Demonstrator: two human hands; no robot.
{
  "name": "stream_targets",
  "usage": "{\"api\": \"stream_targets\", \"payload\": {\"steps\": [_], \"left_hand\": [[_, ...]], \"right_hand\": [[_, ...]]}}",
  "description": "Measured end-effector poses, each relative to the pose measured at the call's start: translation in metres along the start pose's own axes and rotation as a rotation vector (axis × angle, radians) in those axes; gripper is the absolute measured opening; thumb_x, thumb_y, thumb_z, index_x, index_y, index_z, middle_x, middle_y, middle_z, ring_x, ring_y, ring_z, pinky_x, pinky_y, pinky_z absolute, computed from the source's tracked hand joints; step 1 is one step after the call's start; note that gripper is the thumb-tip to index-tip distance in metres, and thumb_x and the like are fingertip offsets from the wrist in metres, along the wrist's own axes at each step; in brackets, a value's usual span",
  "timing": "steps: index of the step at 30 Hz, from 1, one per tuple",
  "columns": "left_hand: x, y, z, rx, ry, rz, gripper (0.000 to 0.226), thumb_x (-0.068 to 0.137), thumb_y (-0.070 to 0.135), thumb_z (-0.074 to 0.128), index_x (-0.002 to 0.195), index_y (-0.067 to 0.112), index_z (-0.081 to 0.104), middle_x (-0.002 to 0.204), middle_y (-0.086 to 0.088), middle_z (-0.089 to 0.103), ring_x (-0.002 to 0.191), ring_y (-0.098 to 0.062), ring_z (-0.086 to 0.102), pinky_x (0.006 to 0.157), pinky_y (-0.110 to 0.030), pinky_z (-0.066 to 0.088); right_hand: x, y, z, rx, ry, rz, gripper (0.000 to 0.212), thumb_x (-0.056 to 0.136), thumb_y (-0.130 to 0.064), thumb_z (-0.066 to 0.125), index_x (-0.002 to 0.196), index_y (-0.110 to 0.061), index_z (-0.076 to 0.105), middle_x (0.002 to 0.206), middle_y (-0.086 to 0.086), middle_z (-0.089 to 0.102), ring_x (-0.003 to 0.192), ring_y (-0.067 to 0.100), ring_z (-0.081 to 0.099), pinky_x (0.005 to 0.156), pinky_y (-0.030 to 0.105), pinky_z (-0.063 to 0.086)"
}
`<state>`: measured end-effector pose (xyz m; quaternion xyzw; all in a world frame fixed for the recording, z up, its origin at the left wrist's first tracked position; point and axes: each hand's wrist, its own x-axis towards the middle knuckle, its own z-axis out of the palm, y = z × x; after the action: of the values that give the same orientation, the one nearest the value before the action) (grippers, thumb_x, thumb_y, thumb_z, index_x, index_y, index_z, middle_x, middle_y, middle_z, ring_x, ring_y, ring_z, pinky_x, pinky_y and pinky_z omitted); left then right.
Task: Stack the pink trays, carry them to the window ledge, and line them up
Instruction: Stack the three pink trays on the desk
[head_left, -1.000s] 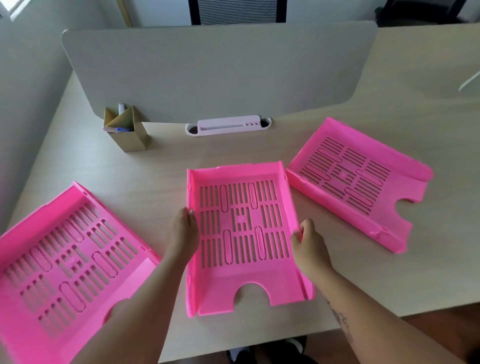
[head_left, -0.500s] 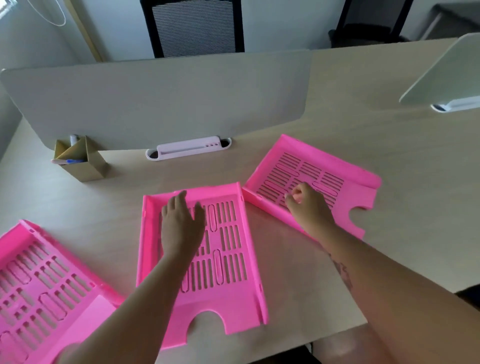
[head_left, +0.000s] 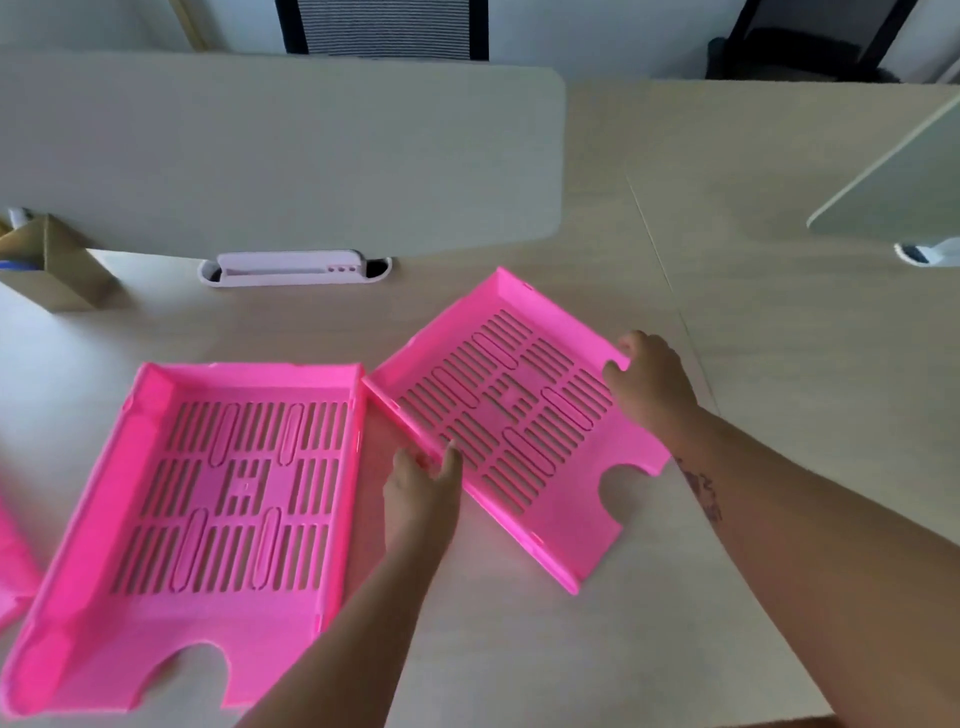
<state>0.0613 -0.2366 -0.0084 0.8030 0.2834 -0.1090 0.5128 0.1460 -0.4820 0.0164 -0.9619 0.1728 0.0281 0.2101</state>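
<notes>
Two pink slotted trays lie on the pale wooden desk (head_left: 779, 260). The middle tray (head_left: 218, 499) sits flat at the lower left, with no hand on it. The right tray (head_left: 519, 415) lies turned at an angle. My left hand (head_left: 423, 483) grips its near-left side wall, and my right hand (head_left: 649, 379) grips its far-right side wall. A sliver of a third pink tray (head_left: 10, 561) shows at the left edge of the view.
A grey divider panel (head_left: 270, 150) stands behind the trays, with a white cable tray (head_left: 293, 267) at its foot. A cardboard pen holder (head_left: 47, 265) is at the left. Another panel (head_left: 898, 176) stands at the right. Chairs stand beyond the desk.
My left hand left the middle tray and closed on the right tray's near side. My right hand moved across to that tray's far side. The view shifted right.
</notes>
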Motion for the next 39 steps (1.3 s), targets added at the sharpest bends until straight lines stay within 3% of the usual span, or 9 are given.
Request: {"api": "stream_targets", "payload": {"steps": [5,9,12,17,25,29,34,37,39], "left_hand": [[0.004,-0.010,0.024,0.012,0.073,0.035,0.018,0.094,0.029,0.066,0.100,0.020,0.051,0.087,0.009,0.060,0.077,-0.009,0.063,0.061,-0.025,0.051],[0.007,-0.011,0.033,0.011,0.164,0.081,0.011,0.093,0.019,0.061,0.094,0.014,0.051,0.082,0.005,0.061,0.070,-0.018,0.063,0.064,-0.041,0.060],[0.014,-0.008,0.035,-0.010,0.238,0.102,0.013,0.091,0.016,0.059,0.088,0.008,0.049,0.073,0.004,0.053,0.059,-0.017,0.048,0.062,-0.040,0.054],[0.025,0.023,0.021,-0.033,0.180,0.206,0.018,0.095,0.015,0.056,0.084,0.014,0.042,0.069,0.005,0.043,0.054,-0.013,0.038,0.051,-0.028,0.036],[0.063,0.055,-0.072,0.086,0.156,0.362,0.009,0.090,0.016,0.053,0.084,0.012,0.047,0.064,0.003,0.042,0.054,-0.015,0.040,0.045,-0.025,0.029],[0.076,0.043,-0.139,0.134,0.138,0.353,0.008,0.092,0.015,0.048,0.086,0.016,0.044,0.066,0.003,0.042,0.055,-0.014,0.038,0.046,-0.029,0.028],[0.096,0.010,-0.225,0.120,0.070,0.326,0.020,0.084,0.021,0.053,0.069,0.021,0.040,0.064,-0.001,0.043,0.065,-0.020,0.044,0.049,-0.027,0.031],[0.093,-0.011,-0.267,0.101,0.024,0.278,0.009,0.093,0.014,0.054,0.097,0.019,0.048,0.090,-0.009,0.056,0.075,-0.023,0.052,0.056,-0.029,0.041],[0.092,-0.027,-0.287,0.122,-0.028,0.254,0.029,0.097,0.010,0.052,0.124,0.015,0.045,0.106,-0.013,0.058,0.071,-0.026,0.057,0.055,-0.032,0.048]], "right_hand": [[0.015,0.026,0.018,-0.072,-0.061,-0.031,0.036,0.099,-0.018,0.050,0.131,-0.001,0.052,0.122,0.019,0.061,0.100,0.037,0.063,0.081,0.044,0.054],[0.023,0.040,0.025,-0.110,-0.041,-0.052,0.027,0.102,-0.016,0.043,0.123,-0.002,0.056,0.112,0.019,0.064,0.090,0.036,0.061,0.071,0.043,0.049],[0.025,0.047,0.021,-0.035,-0.005,-0.047,0.022,0.103,-0.017,0.046,0.102,0.000,0.059,0.092,0.020,0.064,0.073,0.029,0.052,0.062,0.033,0.036],[0.013,0.050,-0.010,0.088,0.031,-0.104,0.020,0.102,-0.020,0.049,0.088,-0.006,0.047,0.065,0.001,0.043,0.057,0.023,0.042,0.050,0.032,0.029],[-0.034,-0.016,-0.036,0.198,-0.006,-0.152,0.018,0.100,-0.023,0.050,0.090,-0.009,0.047,0.068,0.001,0.040,0.059,0.017,0.035,0.051,0.027,0.027],[-0.090,-0.070,-0.015,0.300,-0.004,-0.122,0.016,0.099,-0.021,0.050,0.088,-0.010,0.047,0.068,0.000,0.040,0.058,0.015,0.035,0.050,0.028,0.028],[-0.161,-0.144,0.030,0.455,0.049,-0.018,0.018,0.098,-0.016,0.046,0.081,-0.012,0.041,0.066,-0.001,0.037,0.054,0.013,0.031,0.047,0.030,0.023],[-0.194,-0.181,0.062,0.527,0.059,0.036,0.026,0.098,-0.014,0.045,0.074,-0.015,0.034,0.067,-0.001,0.036,0.054,0.013,0.028,0.047,0.029,0.022],[-0.209,-0.198,0.083,0.582,0.049,0.070,0.023,0.098,-0.014,0.044,0.078,-0.013,0.034,0.068,-0.001,0.035,0.055,0.014,0.027,0.049,0.030,0.024]]}}
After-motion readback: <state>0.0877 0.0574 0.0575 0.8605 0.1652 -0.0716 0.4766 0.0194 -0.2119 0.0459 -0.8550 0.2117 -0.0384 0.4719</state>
